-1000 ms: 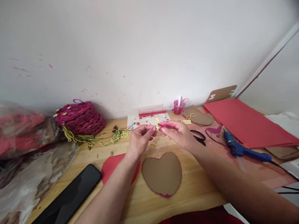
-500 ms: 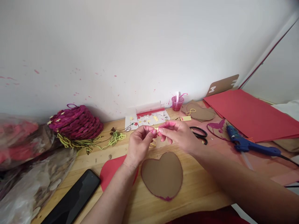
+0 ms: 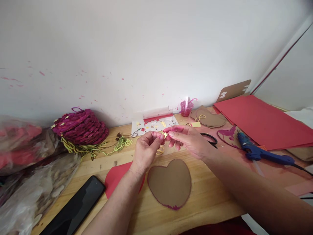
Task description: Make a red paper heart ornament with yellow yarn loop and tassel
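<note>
Pink-flecked white wall (image 3: 156,49) rises behind a wooden tabletop (image 3: 207,199). At frame centre, the left hand (image 3: 146,148) has its fingers clamped on a yellow star (image 3: 165,134); whether the right hand (image 3: 189,140) grips it too, I cannot tell.

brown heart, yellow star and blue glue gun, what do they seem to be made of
Brown heart: probably cardboard, since it is flat, stiff-looking and matte brown, with purple along its edge.
Yellow star: perhaps paper or thin foam; it looks flat and pale, but is too small to be sure.
Blue glue gun: likely hard plastic, judging by its smooth moulded body.
</note>
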Motion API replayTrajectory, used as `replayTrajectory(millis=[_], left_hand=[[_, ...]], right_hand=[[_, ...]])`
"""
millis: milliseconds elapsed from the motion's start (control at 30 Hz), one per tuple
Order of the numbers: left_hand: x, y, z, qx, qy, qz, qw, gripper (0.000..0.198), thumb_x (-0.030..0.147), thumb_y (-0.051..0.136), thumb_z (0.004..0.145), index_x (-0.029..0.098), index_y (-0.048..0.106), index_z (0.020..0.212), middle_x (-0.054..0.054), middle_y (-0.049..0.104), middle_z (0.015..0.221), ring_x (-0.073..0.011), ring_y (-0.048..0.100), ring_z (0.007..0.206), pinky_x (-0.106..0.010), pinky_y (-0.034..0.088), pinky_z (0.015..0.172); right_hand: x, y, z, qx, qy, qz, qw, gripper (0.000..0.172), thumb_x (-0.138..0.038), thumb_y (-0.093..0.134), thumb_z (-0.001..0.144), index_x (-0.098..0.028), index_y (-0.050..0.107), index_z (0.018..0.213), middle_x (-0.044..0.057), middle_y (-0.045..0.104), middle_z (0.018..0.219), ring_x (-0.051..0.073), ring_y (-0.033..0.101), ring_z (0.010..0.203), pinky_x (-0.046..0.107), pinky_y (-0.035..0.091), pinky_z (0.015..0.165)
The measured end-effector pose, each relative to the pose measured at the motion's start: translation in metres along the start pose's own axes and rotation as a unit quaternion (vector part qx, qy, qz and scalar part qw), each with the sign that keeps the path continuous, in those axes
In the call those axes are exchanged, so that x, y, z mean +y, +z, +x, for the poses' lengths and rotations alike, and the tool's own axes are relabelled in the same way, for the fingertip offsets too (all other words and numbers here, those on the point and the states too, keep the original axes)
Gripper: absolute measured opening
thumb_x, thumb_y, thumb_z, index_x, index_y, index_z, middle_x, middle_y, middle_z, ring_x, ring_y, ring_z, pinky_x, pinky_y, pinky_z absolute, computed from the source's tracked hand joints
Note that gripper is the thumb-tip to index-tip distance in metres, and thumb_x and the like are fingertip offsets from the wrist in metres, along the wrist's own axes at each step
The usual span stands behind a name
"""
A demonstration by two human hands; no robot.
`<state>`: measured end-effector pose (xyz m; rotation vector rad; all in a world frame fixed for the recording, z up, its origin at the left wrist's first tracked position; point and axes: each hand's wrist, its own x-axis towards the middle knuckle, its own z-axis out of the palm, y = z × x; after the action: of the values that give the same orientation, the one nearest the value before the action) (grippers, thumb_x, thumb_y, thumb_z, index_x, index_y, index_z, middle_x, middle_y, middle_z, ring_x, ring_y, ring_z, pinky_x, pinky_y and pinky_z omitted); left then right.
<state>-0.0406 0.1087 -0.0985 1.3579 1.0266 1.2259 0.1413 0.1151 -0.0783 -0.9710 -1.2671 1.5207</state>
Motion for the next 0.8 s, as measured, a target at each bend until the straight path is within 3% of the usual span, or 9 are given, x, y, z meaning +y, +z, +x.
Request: replayTrajectory(millis=[267, 433, 567, 800], left_hand=[[-0.001, 0.0016, 0.0001, -0.009, 0.008, 0.016, 1.0, 0.028, 0.044, 0.076, 0.084, 0.017, 0.069, 0.083, -0.003, 0.07, 0.076, -0.0132, 0.061, 0.068, -0.024, 0.046, 0.064], [-0.0027, -0.0005, 0.0012, 0.003, 0.014, 0.028, 1.0, 0.026, 0.042, 0.074, 0.086, 0.017, 0.067, 0.083, -0.002, 0.069, 0.075, -0.0123, 0.059, 0.067, -0.024, 0.045, 0.063], [-0.0039, -0.0015, 0.0018, 0.001, 0.014, 0.026, 1.0, 0.026, 0.042, 0.074, 0.085, 0.018, 0.067, 0.083, -0.002, 0.069, 0.076, -0.0131, 0.059, 0.068, -0.024, 0.045, 0.063], [-0.0024, -0.0002, 0.0017, -0.029, 0.005, 0.028, 0.999, 0.026, 0.043, 0.074, 0.085, 0.017, 0.069, 0.084, -0.004, 0.071, 0.078, -0.0151, 0.062, 0.071, -0.026, 0.047, 0.067]], right_hand=[[-0.0033, 0.0023, -0.0011, 0.04, -0.027, -0.112, 0.993, 0.027, -0.039, 0.081, 0.073, -0.017, 0.069, 0.082, 0.002, 0.07, 0.071, 0.012, 0.064, 0.06, 0.02, 0.042, 0.046], [-0.0012, 0.0005, 0.001, 0.045, -0.022, -0.083, 0.995, 0.035, -0.04, 0.086, 0.069, -0.019, 0.062, 0.083, 0.001, 0.07, 0.074, 0.013, 0.067, 0.062, 0.02, 0.044, 0.046], [-0.001, 0.0004, 0.0004, 0.016, -0.009, -0.088, 0.996, 0.036, -0.038, 0.085, 0.071, -0.018, 0.068, 0.095, 0.003, 0.073, 0.079, 0.014, 0.069, 0.066, 0.021, 0.046, 0.048], [0.0044, -0.0032, 0.0015, 0.003, 0.004, -0.04, 0.999, 0.028, -0.042, 0.082, 0.075, -0.017, 0.072, 0.083, 0.002, 0.07, 0.069, 0.012, 0.063, 0.06, 0.021, 0.041, 0.047]])
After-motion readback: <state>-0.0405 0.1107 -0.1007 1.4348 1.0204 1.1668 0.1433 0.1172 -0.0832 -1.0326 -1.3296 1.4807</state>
